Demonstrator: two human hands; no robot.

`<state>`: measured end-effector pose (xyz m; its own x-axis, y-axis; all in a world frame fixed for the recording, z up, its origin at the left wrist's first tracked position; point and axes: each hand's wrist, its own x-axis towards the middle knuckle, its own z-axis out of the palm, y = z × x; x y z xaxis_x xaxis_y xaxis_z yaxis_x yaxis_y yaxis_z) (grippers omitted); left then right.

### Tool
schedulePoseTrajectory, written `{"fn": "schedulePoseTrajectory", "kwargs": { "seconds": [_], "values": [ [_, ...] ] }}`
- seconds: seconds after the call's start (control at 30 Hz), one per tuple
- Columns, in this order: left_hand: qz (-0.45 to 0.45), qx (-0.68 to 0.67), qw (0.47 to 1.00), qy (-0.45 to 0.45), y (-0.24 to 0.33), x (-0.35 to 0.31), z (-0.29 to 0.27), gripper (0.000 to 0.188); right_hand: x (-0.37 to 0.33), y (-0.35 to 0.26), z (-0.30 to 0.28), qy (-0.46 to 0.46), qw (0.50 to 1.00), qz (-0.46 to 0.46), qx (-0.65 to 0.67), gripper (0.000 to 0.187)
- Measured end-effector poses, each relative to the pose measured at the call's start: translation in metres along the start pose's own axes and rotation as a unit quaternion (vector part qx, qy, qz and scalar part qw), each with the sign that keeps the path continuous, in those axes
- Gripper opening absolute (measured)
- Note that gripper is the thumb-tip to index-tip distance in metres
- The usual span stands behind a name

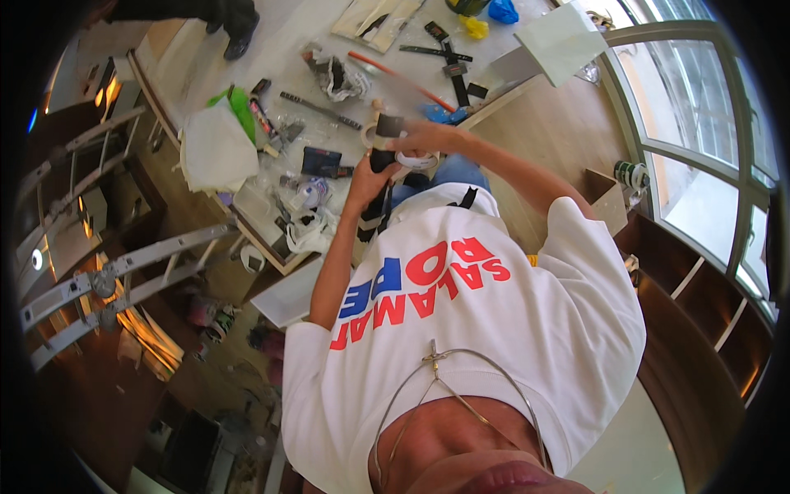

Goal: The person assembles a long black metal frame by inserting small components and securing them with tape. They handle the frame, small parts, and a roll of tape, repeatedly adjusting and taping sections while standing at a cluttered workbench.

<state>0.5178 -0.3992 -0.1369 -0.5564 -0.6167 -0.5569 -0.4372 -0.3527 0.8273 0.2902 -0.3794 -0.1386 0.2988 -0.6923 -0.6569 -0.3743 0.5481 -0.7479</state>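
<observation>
In front of my body, my two hands come close together above the cluttered work surface. My left hand [368,181] is closed around a black, blocky thing [381,160] whose kind I cannot make out. My right hand [429,138] curls in from the right, slightly blurred, beside a dark square piece [389,125]. Right under its fingers is a white ring like a tape roll [417,160]. Whether the dark piece and the black thing are one object, I cannot tell. A pale tape-like ring [374,138] shows just beyond my left hand.
The white surface holds a red-orange rod [399,80], a dark strip [321,110], a black case [320,161], crumpled plastic [337,81] and a green bag [239,111]. A metal ladder [132,267] stands left, windows [687,99] right. Another person's dark shoe [239,43] is at the far edge.
</observation>
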Motion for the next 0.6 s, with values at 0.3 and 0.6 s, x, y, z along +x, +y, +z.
{"fn": "schedulePoseTrajectory", "kwargs": {
  "seconds": [0.3, 0.6],
  "values": [
    [-0.022, -0.147, 0.982, -0.117, 0.032, -0.007, -0.017, 0.032, -0.026, -0.021, -0.003, 0.049, 0.994, -0.099, 0.000, 0.037],
    [0.047, -0.106, 0.983, -0.144, 0.001, 0.023, -0.034, 0.041, 0.029, 0.019, -0.002, 0.110, 0.981, -0.159, 0.013, 0.044]
  ]
}}
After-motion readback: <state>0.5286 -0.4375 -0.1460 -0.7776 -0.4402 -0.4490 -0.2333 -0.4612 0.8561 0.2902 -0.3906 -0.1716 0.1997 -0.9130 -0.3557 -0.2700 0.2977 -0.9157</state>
